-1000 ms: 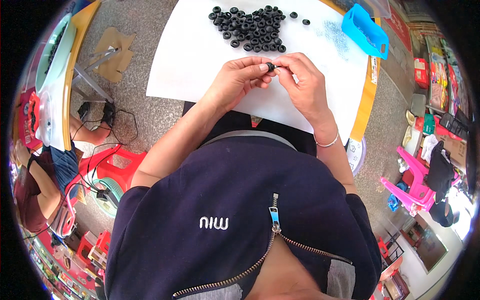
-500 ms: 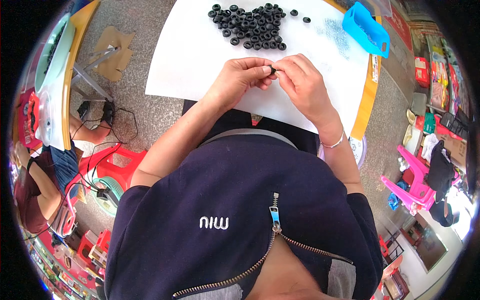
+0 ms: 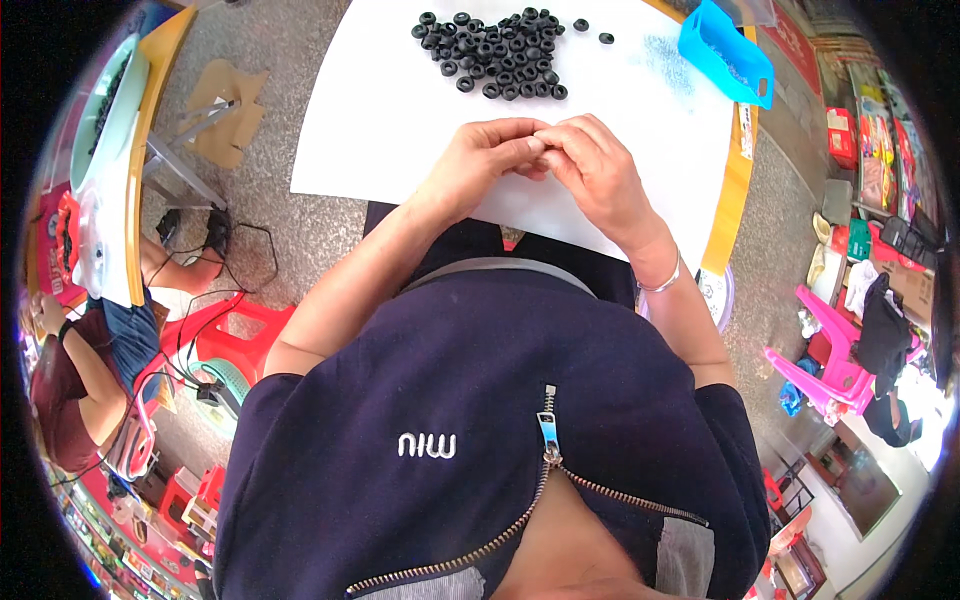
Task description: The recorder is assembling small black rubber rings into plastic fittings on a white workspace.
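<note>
My left hand [image 3: 490, 160] and my right hand [image 3: 597, 170] meet fingertip to fingertip above the near part of a white sheet [image 3: 400, 130] on the table. A small black rubber grommet showed in the left fingertips half a second ago; now the closed fingers cover it. The right thumb and forefinger are pinched against it, and whatever else they hold is too small to make out. Beyond the hands lies a heap of black rubber grommets [image 3: 497, 52], with two loose grommets [image 3: 606, 38] to its right.
A blue tray [image 3: 728, 60] with small pale bits inside stands at the far right of the sheet, near the wooden table edge [image 3: 728, 225]. On the left, another person [image 3: 85, 385] sits at a second table [image 3: 135, 200]. A red stool [image 3: 240, 335] and cables are on the floor.
My right fingers have moved in over the left fingertips, so the black grommet is now covered. The heap and tray appear slightly shifted in the picture.
</note>
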A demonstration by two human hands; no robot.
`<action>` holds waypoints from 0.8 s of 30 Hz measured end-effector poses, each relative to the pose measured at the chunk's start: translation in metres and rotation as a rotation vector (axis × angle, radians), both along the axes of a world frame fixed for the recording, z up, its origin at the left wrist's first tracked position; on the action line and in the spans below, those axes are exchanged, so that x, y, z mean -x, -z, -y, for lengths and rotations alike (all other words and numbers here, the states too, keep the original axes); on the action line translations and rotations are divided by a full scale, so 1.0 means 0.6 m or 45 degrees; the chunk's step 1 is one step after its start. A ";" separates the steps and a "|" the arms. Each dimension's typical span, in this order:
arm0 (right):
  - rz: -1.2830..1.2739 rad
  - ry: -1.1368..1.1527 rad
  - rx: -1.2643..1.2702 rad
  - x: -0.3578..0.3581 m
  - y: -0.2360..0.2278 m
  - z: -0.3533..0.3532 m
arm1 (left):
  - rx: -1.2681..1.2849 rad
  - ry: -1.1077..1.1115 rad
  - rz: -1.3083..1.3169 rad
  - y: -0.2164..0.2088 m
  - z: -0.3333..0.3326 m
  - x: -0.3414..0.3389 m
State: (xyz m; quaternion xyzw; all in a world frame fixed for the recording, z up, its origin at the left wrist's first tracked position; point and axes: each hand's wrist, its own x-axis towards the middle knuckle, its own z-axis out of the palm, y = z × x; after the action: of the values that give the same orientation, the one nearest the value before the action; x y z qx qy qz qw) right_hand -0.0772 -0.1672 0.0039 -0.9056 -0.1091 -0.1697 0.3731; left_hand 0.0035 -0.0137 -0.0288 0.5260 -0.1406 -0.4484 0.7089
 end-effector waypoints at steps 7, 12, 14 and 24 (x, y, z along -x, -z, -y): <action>0.040 0.045 0.050 0.000 0.002 -0.001 | 0.178 0.119 -0.190 0.015 -0.005 -0.017; -0.023 0.099 -0.108 0.006 -0.002 0.000 | 0.189 0.111 -0.329 0.011 -0.006 -0.019; -0.099 0.170 -0.266 0.010 -0.003 -0.005 | 0.189 0.104 -0.354 0.010 -0.007 -0.021; -0.065 0.325 -0.403 0.012 -0.001 -0.018 | 0.267 0.080 -0.417 0.022 -0.007 -0.024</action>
State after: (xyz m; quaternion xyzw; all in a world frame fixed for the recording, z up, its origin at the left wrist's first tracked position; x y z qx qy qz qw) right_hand -0.0845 -0.1567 0.0048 -0.8462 0.0440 -0.2077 0.4888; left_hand 0.0179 -0.0095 -0.0421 0.3648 -0.0857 -0.5328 0.7587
